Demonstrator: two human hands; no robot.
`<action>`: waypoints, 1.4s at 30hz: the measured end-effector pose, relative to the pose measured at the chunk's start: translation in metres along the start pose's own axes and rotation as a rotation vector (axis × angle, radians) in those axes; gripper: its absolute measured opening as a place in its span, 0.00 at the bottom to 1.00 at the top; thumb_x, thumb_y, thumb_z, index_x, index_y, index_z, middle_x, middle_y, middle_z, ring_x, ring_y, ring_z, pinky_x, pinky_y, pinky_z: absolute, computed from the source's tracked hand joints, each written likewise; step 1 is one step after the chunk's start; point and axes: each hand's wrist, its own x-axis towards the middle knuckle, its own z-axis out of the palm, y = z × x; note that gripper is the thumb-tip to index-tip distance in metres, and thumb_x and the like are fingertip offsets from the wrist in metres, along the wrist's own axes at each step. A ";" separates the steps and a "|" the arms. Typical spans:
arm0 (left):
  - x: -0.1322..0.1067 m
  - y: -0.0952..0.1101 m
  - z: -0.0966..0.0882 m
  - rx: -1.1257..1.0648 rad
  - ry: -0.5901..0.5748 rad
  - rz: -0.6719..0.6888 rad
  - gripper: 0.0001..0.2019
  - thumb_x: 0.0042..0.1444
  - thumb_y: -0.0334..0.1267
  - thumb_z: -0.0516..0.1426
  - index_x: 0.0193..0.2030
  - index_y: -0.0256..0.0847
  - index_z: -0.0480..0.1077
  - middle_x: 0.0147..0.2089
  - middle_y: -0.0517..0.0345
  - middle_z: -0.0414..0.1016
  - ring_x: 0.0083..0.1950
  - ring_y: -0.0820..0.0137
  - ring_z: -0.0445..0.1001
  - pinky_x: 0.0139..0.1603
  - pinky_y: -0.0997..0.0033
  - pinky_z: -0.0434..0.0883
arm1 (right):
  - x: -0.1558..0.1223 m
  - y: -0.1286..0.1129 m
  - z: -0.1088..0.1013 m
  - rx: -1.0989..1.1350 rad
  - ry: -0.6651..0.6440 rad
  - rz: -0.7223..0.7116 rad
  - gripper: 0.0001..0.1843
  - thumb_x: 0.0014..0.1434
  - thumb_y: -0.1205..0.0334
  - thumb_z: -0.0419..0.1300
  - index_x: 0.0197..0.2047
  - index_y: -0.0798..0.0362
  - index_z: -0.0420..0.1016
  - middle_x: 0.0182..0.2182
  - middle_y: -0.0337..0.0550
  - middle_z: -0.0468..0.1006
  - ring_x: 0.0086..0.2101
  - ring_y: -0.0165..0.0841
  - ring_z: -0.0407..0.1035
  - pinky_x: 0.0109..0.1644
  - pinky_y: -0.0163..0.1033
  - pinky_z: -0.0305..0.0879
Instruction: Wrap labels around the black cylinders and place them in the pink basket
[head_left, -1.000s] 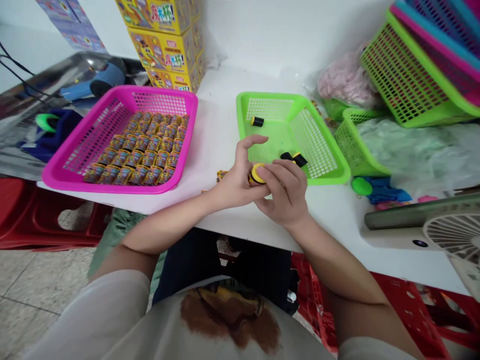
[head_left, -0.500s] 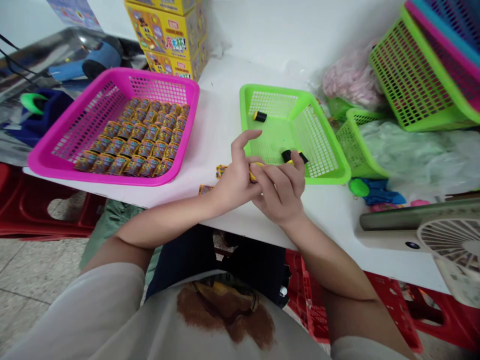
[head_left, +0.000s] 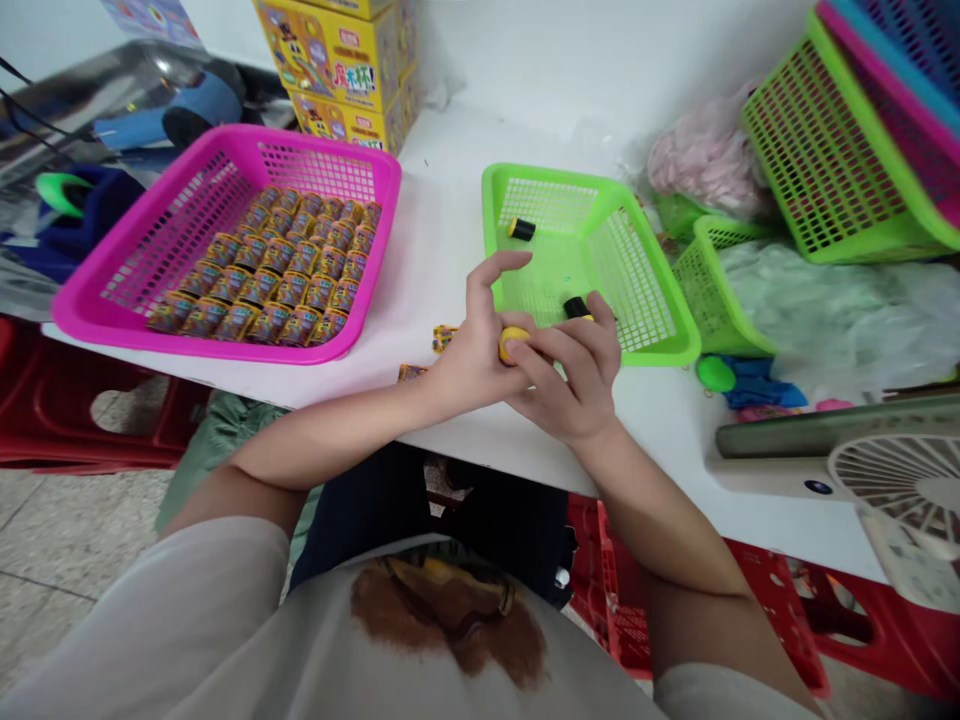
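Observation:
My left hand (head_left: 476, 345) and my right hand (head_left: 574, 375) meet over the white table's front edge and both grip one small yellow-capped cylinder (head_left: 512, 340). My left index finger sticks up; the other fingers curl round the piece. Just behind the hands stands a green basket (head_left: 652, 350) holding two loose black-and-yellow cylinders, one at the back (head_left: 520, 229) and one near my right fingers (head_left: 575, 306). To the left, a pink basket (head_left: 105, 320) holds several rows of labelled cylinders (head_left: 277, 280).
Small printed labels (head_left: 444, 338) lie on the table (head_left: 442, 230) by my left wrist. Yellow cartons (head_left: 341, 70) stand at the back. Stacked green and pink baskets (head_left: 840, 140), plastic bags (head_left: 832, 300) and a white fan (head_left: 892, 480) crowd the right. Red stools sit below.
Both hands stay together on the yellow-capped cylinder, and the fingers have shifted slightly around it. The camera has tilted a little, so the scene sits lower and farther left.

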 end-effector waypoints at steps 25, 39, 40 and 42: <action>0.005 -0.001 -0.007 0.116 -0.113 -0.019 0.41 0.57 0.37 0.69 0.71 0.54 0.52 0.42 0.68 0.73 0.37 0.73 0.82 0.31 0.74 0.71 | 0.021 0.014 -0.023 0.820 -0.317 0.771 0.12 0.65 0.44 0.70 0.46 0.39 0.88 0.52 0.45 0.79 0.58 0.41 0.76 0.56 0.52 0.83; 0.008 0.000 -0.009 0.034 -0.210 -0.056 0.45 0.59 0.36 0.69 0.73 0.55 0.45 0.41 0.68 0.74 0.32 0.75 0.78 0.31 0.72 0.71 | 0.025 0.014 -0.027 0.815 -0.299 0.722 0.11 0.67 0.45 0.69 0.39 0.42 0.86 0.49 0.45 0.78 0.59 0.44 0.75 0.67 0.63 0.76; 0.008 0.000 -0.008 0.016 -0.202 -0.066 0.45 0.59 0.38 0.69 0.73 0.54 0.45 0.40 0.68 0.74 0.32 0.74 0.78 0.32 0.72 0.71 | 0.026 0.014 -0.028 0.825 -0.295 0.715 0.11 0.67 0.45 0.69 0.39 0.42 0.85 0.48 0.45 0.78 0.60 0.44 0.75 0.66 0.62 0.77; 0.008 -0.001 -0.007 -0.007 -0.158 -0.085 0.45 0.58 0.43 0.71 0.73 0.52 0.47 0.39 0.67 0.72 0.33 0.73 0.79 0.32 0.71 0.70 | 0.026 0.014 -0.030 0.860 -0.280 0.705 0.11 0.67 0.45 0.69 0.39 0.42 0.84 0.48 0.44 0.77 0.59 0.43 0.75 0.64 0.61 0.79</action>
